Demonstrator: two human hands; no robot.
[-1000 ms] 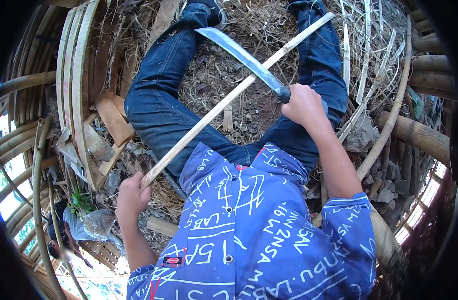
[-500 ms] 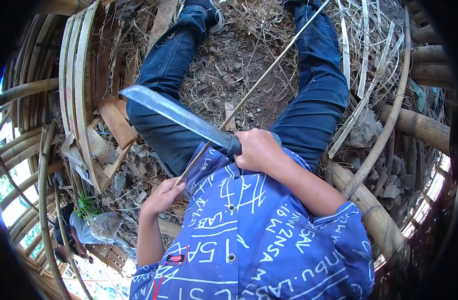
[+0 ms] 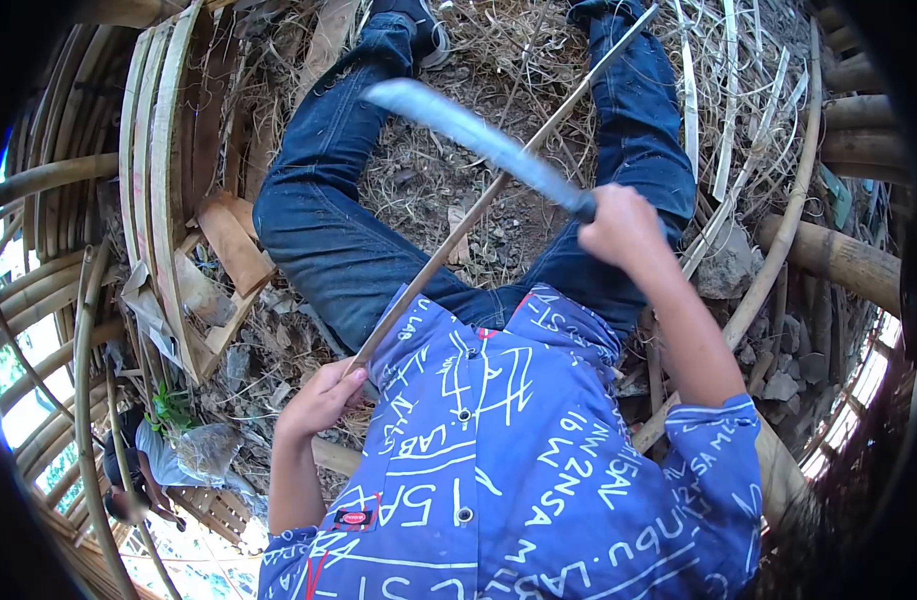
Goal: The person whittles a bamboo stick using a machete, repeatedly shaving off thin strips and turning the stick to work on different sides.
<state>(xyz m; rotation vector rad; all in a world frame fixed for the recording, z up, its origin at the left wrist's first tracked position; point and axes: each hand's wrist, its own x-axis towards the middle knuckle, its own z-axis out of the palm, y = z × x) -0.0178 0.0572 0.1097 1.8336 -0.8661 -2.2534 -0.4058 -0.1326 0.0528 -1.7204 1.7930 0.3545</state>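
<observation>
My right hand [image 3: 627,232] is closed round the dark handle of a machete [image 3: 469,133], whose long blade points up and left. The blade crosses a thin bamboo strip [image 3: 434,262] near its middle and looks to lie against it. My left hand [image 3: 324,395] pinches the near end of this strip beside my left hip. From there the strip slants up and right between my legs, its far end over my right shin. My fingers hide the near tip.
Bamboo slats [image 3: 159,170] stand at the left, beside a wood offcut [image 3: 234,243]. Pale strips [image 3: 727,110] and a thick bamboo pole [image 3: 839,255] lie on the right near stones [image 3: 729,262]. Shavings [image 3: 479,60] cover the ground. Another person [image 3: 129,470] is at lower left.
My right hand and the machete have moved forward and right, away from my body and along the strip. My left hand has stayed in place; the strip's far end now shows.
</observation>
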